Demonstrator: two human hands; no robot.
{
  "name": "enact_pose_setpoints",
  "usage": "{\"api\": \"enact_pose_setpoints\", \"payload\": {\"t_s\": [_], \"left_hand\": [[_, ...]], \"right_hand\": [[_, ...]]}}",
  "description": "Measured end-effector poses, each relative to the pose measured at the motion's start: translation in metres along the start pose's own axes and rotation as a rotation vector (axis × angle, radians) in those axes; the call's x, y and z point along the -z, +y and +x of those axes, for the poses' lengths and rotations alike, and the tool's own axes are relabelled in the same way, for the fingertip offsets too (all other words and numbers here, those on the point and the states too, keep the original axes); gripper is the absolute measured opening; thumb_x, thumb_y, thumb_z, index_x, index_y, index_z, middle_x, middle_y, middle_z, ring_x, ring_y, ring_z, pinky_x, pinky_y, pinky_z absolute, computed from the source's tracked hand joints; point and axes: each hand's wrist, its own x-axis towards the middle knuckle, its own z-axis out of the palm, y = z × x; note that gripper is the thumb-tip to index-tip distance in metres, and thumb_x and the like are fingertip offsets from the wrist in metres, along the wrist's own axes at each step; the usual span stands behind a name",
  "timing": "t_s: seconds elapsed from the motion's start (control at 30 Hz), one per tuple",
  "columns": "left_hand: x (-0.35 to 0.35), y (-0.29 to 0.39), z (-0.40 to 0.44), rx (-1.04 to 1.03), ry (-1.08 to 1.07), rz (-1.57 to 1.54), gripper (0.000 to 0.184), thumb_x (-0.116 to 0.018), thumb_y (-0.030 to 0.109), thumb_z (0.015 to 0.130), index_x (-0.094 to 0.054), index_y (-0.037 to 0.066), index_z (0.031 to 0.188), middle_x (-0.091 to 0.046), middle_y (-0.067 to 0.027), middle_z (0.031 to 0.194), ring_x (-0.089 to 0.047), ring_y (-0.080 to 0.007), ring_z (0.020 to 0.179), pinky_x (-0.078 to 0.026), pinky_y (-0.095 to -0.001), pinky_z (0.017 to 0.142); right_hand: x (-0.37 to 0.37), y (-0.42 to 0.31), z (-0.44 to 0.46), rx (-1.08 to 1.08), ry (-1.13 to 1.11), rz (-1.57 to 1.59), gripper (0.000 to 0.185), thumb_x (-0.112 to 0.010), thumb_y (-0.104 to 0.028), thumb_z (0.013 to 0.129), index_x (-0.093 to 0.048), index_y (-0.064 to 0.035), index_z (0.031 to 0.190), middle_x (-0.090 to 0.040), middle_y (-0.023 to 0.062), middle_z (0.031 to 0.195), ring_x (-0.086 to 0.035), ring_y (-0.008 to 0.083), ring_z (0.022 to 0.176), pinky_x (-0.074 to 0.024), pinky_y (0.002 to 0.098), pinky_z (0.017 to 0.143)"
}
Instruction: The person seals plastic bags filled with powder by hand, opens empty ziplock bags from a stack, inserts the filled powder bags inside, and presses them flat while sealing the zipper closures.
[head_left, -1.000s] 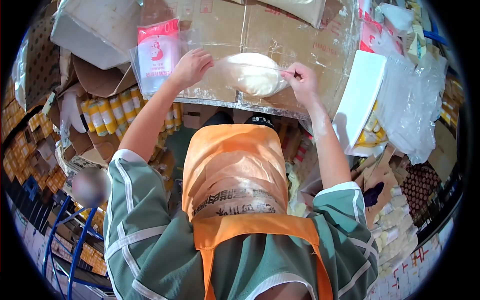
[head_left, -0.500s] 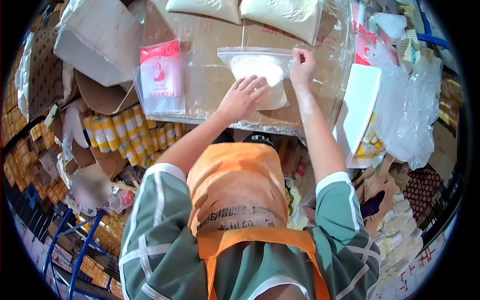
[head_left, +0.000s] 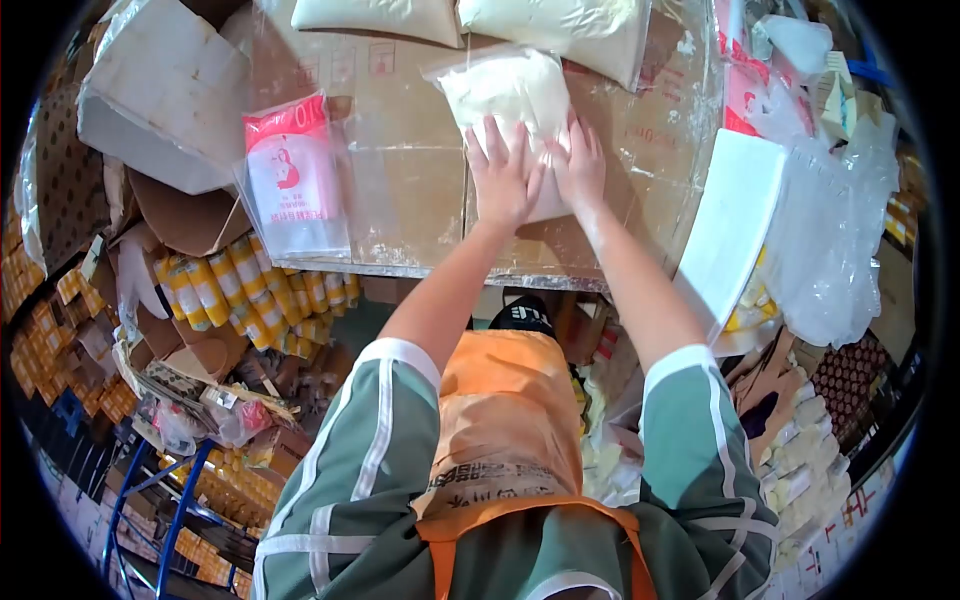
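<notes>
While the left hand (head_left: 503, 178) and right hand (head_left: 579, 168) lie flat, a powder bag (head_left: 510, 88) rests beneath them

Neither grasps it. Its long axis runs away from the orange apron (head_left: 512, 400), far end leaning left; its near half is largely hidden. Beyond, two filled bags (head_left: 560, 30) are cut off. Cardboard (head_left: 400, 205) covers the bench (head_left: 440, 273) below; yellow packs (head_left: 237, 278) and a blue frame (head_left: 178, 515) stand at left.
</notes>
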Motion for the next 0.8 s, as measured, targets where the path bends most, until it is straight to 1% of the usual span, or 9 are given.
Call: {"api": "enact_pose_setpoints", "payload": {"t_s": [0.17, 0.2, 0.27, 0.33, 0.4, 0.47, 0.5, 0.53, 0.8], "left_hand": [[0.004, -0.008, -0.029, -0.002, -0.095, -0.355, 0.069, -0.068, 0.03, 0.082, -0.039, 0.009, 0.141, -0.016, -0.0252, 0.149, -0.019, -0.0419, 0.137, -0.02, -0.0478, 0.112], [-0.013, -0.019, -0.033, 0.151, 0.126, -0.499, 0.074, -0.07, 0.035, 0.081, -0.038, 0.001, 0.138, -0.037, -0.024, 0.138, -0.044, -0.0355, 0.122, -0.036, -0.0432, 0.103], [-0.007, -0.011, -0.038, 0.805, 0.093, -0.846, 0.068, -0.069, 0.038, 0.083, -0.044, -0.006, 0.127, -0.056, -0.0191, 0.115, -0.059, -0.0274, 0.094, -0.048, -0.0363, 0.084], [-0.007, -0.014, -0.035, 0.921, -0.152, -0.733, 0.06, -0.067, 0.042, 0.085, -0.05, -0.006, 0.118, -0.063, -0.0146, 0.098, -0.06, -0.0214, 0.08, -0.051, -0.033, 0.071], [-0.027, -0.016, -0.033, 0.927, -0.04, -1.238, 0.054, -0.062, 0.045, 0.089, -0.055, -0.002, 0.114, -0.063, -0.0125, 0.102, -0.061, -0.0194, 0.089, -0.051, -0.0337, 0.074], [-0.021, -0.015, -0.036, 1.082, -0.311, -1.692, 0.057, -0.058, 0.051, 0.088, -0.056, 0.001, 0.115, -0.063, -0.0119, 0.104, -0.062, -0.0201, 0.09, -0.052, -0.0354, 0.075], [-0.009, -0.03, -0.037, 1.141, -0.685, -1.279, 0.061, -0.052, 0.059, 0.088, -0.058, 0.005, 0.116, -0.065, -0.0109, 0.105, -0.063, -0.02, 0.089, -0.053, -0.0373, 0.077], [-0.005, -0.013, -0.045, 1.233, -0.749, -1.774, 0.064, -0.047, 0.063, 0.088, -0.059, 0.009, 0.119, -0.065, -0.0096, 0.108, -0.064, -0.0192, 0.093, -0.053, -0.0381, 0.08], [-0.03, 0.039, -0.122, 1.011, -0.737, -2.27, 0.07, -0.038, 0.06, 0.093, -0.04, 0.008, 0.14, -0.052, -0.0134, 0.133, -0.054, -0.0307, 0.117, -0.042, -0.0477, 0.1]], "right_hand": [[0.025, 0.005, -0.046, -0.111, 0.012, 0.148, 0.061, -0.065, -0.028, 0.083, -0.043, -0.0033, 0.134, -0.053, 0.0201, 0.125, -0.05, 0.035, 0.117, -0.0396, 0.0413, 0.097], [0.028, 0.006, -0.044, -0.233, -0.048, 0.206, 0.062, -0.068, -0.028, 0.081, -0.044, -0.0019, 0.132, -0.056, 0.0191, 0.121, -0.053, 0.0323, 0.113, -0.0421, 0.0399, 0.094], [0.036, 0.012, -0.039, -0.353, -0.125, 0.273, 0.063, -0.071, -0.027, 0.079, -0.046, -0.0004, 0.13, -0.059, 0.018, 0.118, -0.057, 0.0297, 0.109, -0.0445, 0.0386, 0.091], [0.04, 0.012, -0.023, -0.613, -0.421, 0.744, 0.063, -0.071, -0.026, 0.08, -0.045, 0.0031, 0.129, -0.059, 0.0159, 0.116, -0.059, 0.0236, 0.104, -0.0474, 0.0345, 0.087], [0.044, 0.014, -0.022, -0.577, -0.482, 0.941, 0.059, -0.068, -0.019, 0.082, -0.044, 0.0033, 0.13, -0.058, 0.0147, 0.119, -0.057, 0.0225, 0.107, -0.0473, 0.0333, 0.089], [0.057, 0.012, -0.03, -0.506, -0.49, 0.983, 0.058, -0.064, -0.012, 0.082, -0.04, 0.0003, 0.134, -0.055, 0.0154, 0.123, -0.056, 0.0232, 0.11, -0.0465, 0.0343, 0.092], [0.068, 0.013, -0.036, -0.489, -0.53, 0.998, 0.057, -0.063, -0.009, 0.082, -0.041, 0.0001, 0.134, -0.055, 0.0155, 0.122, -0.057, 0.0237, 0.109, -0.0479, 0.0353, 0.092], [0.075, 0.022, -0.038, -0.535, -0.637, 1.002, 0.055, -0.061, -0.008, 0.083, -0.041, 0.0008, 0.133, -0.056, 0.0161, 0.121, -0.058, 0.0245, 0.108, -0.0502, 0.0366, 0.09], [0.123, 0.014, -0.114, -0.459, -0.811, 0.978, 0.073, -0.066, 0.008, 0.067, -0.041, -0.0016, 0.135, -0.054, 0.0089, 0.125, -0.053, 0.0215, 0.116, -0.0428, 0.0345, 0.099]]}}
